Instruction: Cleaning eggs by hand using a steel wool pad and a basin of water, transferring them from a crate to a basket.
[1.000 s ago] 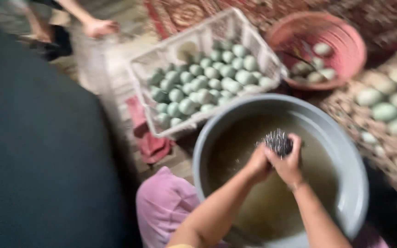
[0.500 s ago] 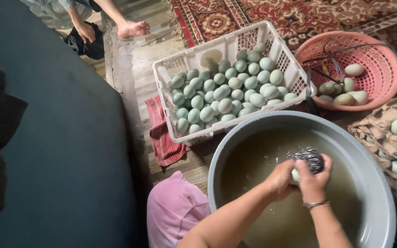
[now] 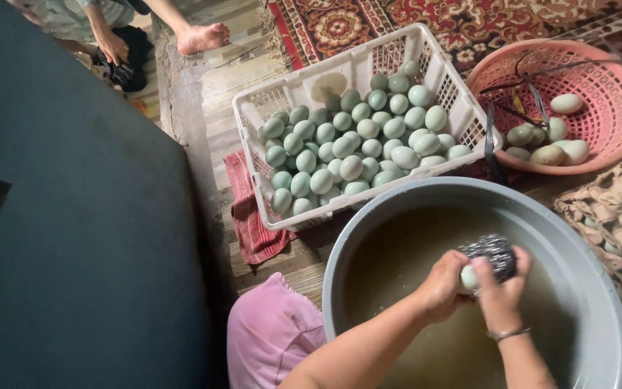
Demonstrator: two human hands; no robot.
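I see my left hand (image 3: 442,287) closed around a pale egg (image 3: 469,277), holding it just above the murky water in the grey basin (image 3: 592,288). My right hand (image 3: 502,288) grips a dark wire scrubber (image 3: 489,253) and presses it against the egg's top, so the two hands meet over the middle of the basin. Only a small part of the egg shows between the fingers. A thin bracelet (image 3: 507,333) sits on my right wrist.

Just behind the basin stands a white crate (image 3: 289,90) heaped with pale green eggs (image 3: 354,148). A red cloth (image 3: 250,216) lies under the crate's left corner on the wooden floor. To the right, a pink basket (image 3: 606,72) holds a few eggs, some paler and some brownish. A cardboard tray (image 3: 613,223) at the right edge carries more eggs. My knee in pink fabric (image 3: 271,335) is beside the basin. At top left another person's hand (image 3: 114,49) and bare foot (image 3: 203,36) show.
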